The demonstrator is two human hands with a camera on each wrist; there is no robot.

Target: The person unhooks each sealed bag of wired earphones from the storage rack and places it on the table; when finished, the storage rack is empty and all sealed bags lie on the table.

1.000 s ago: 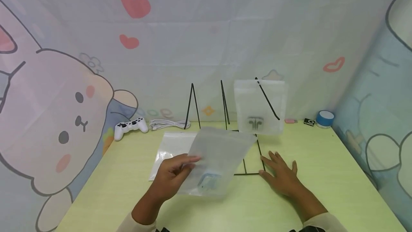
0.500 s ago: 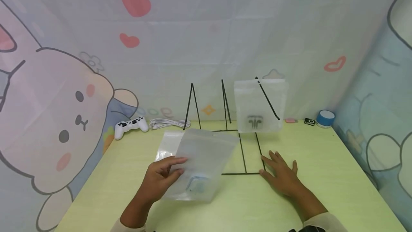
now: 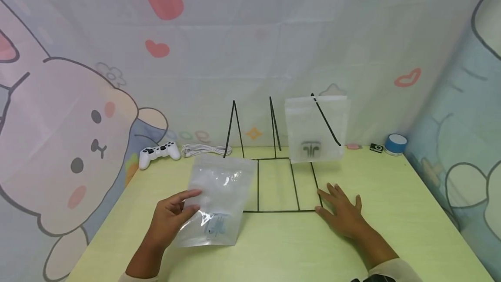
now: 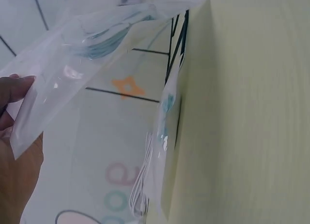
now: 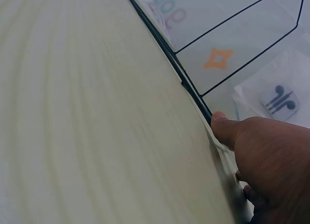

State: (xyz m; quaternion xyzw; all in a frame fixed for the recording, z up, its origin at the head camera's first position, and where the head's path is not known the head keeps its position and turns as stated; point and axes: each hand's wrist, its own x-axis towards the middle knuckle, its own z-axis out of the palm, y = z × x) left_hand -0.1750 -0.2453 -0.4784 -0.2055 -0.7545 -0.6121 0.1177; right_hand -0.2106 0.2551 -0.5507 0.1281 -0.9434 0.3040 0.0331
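Note:
My left hand (image 3: pixel 168 219) pinches the left edge of a translucent zip bag (image 3: pixel 225 182) between thumb and fingers. Low inside the bag shows a light blue, looped item (image 3: pixel 215 225). In the left wrist view, a second clear bag (image 4: pixel 157 156) with something teal in it lies on the table beneath the held one. My right hand (image 3: pixel 340 212) rests with spread fingers at the near right corner of a black wire rack (image 3: pixel 274 211), its thumb on the bar. From the rack's right arm hangs another zip bag (image 3: pixel 301 119) holding earphones (image 5: pixel 281 103).
Along the back left are a white game controller (image 3: pixel 158 155) and a coiled white cable (image 3: pixel 205 150). At the back right stand a blue and white round container (image 3: pixel 395 145), a small black player (image 3: pixel 376 148) and a small pink item (image 3: pixel 353 146). A printed cloth hangs behind.
My left hand has carried the zip bag left and slightly nearer, off the rack's base and over the bag lying on the table. The right hand has stayed at the rack's corner.

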